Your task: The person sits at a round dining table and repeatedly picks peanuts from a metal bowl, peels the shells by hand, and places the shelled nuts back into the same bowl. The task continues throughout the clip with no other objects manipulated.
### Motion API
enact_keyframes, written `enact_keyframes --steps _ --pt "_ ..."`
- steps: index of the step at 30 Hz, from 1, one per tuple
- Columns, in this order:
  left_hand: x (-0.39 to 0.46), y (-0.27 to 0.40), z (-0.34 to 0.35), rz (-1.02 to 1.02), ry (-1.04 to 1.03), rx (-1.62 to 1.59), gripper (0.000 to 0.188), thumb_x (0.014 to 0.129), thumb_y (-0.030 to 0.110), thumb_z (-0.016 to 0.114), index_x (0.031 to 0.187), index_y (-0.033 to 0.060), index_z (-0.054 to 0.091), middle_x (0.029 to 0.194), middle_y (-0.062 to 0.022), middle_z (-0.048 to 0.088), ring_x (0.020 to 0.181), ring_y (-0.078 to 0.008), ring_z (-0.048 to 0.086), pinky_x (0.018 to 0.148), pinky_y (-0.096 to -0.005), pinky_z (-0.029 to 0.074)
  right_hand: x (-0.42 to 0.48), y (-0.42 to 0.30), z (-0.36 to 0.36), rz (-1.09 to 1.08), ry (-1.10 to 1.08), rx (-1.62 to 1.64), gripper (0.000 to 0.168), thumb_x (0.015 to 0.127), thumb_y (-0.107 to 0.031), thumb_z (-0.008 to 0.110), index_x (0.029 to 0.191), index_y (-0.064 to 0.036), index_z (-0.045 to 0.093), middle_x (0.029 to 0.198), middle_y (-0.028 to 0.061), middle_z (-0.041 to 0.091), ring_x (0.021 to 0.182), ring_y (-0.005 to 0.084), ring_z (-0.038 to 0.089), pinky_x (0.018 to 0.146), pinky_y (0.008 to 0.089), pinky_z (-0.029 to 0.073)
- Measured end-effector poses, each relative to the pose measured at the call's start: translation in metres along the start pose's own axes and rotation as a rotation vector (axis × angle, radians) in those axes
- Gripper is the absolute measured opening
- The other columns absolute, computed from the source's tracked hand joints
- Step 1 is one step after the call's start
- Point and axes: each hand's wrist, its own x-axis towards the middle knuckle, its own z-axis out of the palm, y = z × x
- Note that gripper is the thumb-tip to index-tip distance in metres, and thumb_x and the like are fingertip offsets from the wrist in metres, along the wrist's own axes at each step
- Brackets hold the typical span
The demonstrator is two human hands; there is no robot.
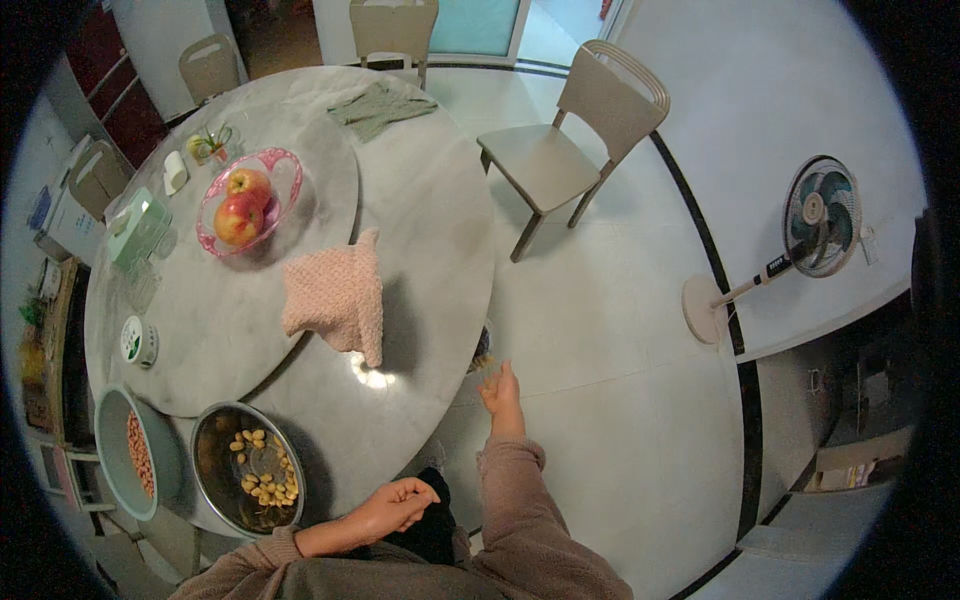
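My left hand (pixel 401 508) is over my lap at the table's near edge, its fingers curled together; whether something small is inside I cannot tell. My right hand (pixel 503 394) reaches out past the table's right edge above the floor, fingers spread. Just beyond its fingertips are small tan bits (pixel 482 363), beside a dark object partly hidden under the table rim. Left of my left hand, a stainless steel bowl (pixel 204 466) holds several unshelled peanuts. Next to it stands a pale green plastic basin (pixel 112 450) with pinkish shelled peanuts.
On the round marble table (pixel 442 225) lie a pink textured cloth (pixel 334 296) and a green cloth (pixel 382 111). Its raised turntable bears a pink fruit basket (pixel 289 202) with apples, a white tub (pixel 139 342) and clear containers. A chair (pixel 551 165) and standing fan (pixel 817 214) are at right.
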Motion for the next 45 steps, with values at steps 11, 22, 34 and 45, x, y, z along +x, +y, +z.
enact_keyframes --steps 11,22,34,45 --pt "-0.024 0.013 0.0 0.007 -0.026 0.0 0.019 0.085 0.022 0.042 0.088 0.0038 0.048 0.058 0.0031 0.038 0.048 -0.0036 0.031 0.041 -0.0181 0.026 -0.106 -0.021 0.009 -0.118 -0.141 0.034 0.018 0.08 -0.012 0.046 0.087 0.004 0.045 0.072 0.0108 0.051 0.064 0.0176 0.049 0.061 0.0309 0.043" --pt "-0.092 -0.02 -0.032 0.306 -0.078 -0.104 0.024 0.085 0.025 0.042 0.083 0.003 0.05 0.056 0.0033 0.039 0.05 -0.0045 0.034 0.045 -0.0169 0.027 -0.285 0.053 0.14 -0.181 -0.85 -1.008 0.016 0.08 -0.013 0.048 0.09 -0.001 0.051 0.069 0.0063 0.053 0.056 0.0109 0.05 0.052 0.0221 0.042" --pt "-0.153 -0.066 -0.075 0.328 0.13 -0.405 0.02 0.083 0.022 0.043 0.077 0.0043 0.048 0.05 0.0038 0.033 0.043 -0.0048 0.028 0.039 -0.0182 0.022 -0.269 0.205 0.202 -0.926 -0.886 -2.415 0.029 0.07 -0.011 0.053 0.094 0.001 0.044 0.094 0.0174 0.044 0.074 0.0325 0.056 0.059 0.0343 0.048" --pt "-0.173 -0.072 -0.104 0.467 0.224 -0.73 0.019 0.084 0.018 0.038 0.074 0.0043 0.046 0.047 0.0042 0.028 0.038 -0.0048 0.024 0.034 -0.0189 0.018 -0.244 0.218 0.189 -0.538 -1.164 -2.326 0.022 0.071 -0.01 0.05 0.091 -0.002 0.054 0.092 0.0211 0.05 0.081 0.0326 0.053 0.07 0.0328 0.043"
